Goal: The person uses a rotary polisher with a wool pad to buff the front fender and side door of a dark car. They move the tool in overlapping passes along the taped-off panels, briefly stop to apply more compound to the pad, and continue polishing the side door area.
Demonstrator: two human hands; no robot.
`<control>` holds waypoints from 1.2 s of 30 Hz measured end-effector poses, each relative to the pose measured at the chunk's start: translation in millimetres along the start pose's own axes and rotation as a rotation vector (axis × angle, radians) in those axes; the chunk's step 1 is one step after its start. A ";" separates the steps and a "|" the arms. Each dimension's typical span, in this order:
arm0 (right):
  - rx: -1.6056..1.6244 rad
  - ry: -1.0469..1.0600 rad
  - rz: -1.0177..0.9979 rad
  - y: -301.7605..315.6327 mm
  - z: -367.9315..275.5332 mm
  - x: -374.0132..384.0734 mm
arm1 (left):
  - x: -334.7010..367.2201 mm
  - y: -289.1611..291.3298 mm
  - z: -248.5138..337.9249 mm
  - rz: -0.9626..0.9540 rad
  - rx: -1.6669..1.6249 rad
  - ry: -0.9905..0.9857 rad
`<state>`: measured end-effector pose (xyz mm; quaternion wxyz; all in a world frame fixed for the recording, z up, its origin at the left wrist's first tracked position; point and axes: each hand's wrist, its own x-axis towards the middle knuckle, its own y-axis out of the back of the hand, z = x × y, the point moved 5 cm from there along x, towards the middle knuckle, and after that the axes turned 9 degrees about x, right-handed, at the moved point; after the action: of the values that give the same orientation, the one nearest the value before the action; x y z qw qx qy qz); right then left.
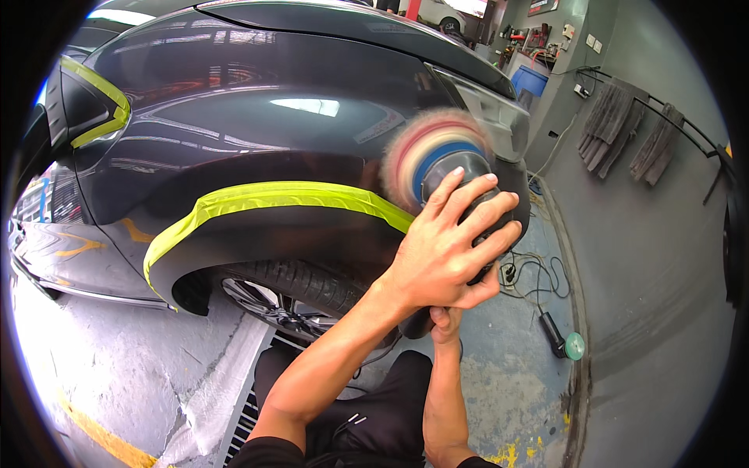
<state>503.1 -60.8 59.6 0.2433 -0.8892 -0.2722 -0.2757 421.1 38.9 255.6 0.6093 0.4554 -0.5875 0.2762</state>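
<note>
A car polisher [460, 168] with a blurred fluffy wool pad [406, 152] stands against the dark, glossy car fender [296, 148], just above the rear end of the wheel arch. My left hand [449, 242] is wrapped over the black head of the polisher, fingers curled around it. Below it, my right hand [446, 324] is closed around the polisher's dark handle, which is mostly hidden by my left hand and wrist. Yellow-green masking tape [289, 193] runs along the arch edge, and its end passes close to my left hand.
Under the arch sits the car wheel [289, 304]. A second polisher [552, 335] with a green pad lies on the floor beside a coiled cable [538, 273]. Grey towels [612, 125] hang on a wall rack at right. A blue bin [530, 80] stands behind.
</note>
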 end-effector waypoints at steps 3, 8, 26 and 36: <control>0.015 0.004 -0.018 2.9 -7.7 1.3 | 1.2 -2.8 4.3 0.009 0.003 0.007; -0.031 0.122 -0.009 -33.5 -38.7 26.5 | -4.6 14.4 -4.0 0.088 0.061 0.042; -0.063 0.036 -0.103 -47.5 -51.3 39.4 | 2.8 46.8 -15.8 0.145 0.111 0.038; 0.084 -0.155 -0.350 -120.5 -63.5 55.1 | 7.1 114.9 -39.8 0.246 0.251 0.076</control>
<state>444.5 9.9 174.3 0.2069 -0.8359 -0.4519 -0.2331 340.5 122.3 293.1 0.5310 0.4418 -0.5760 0.4371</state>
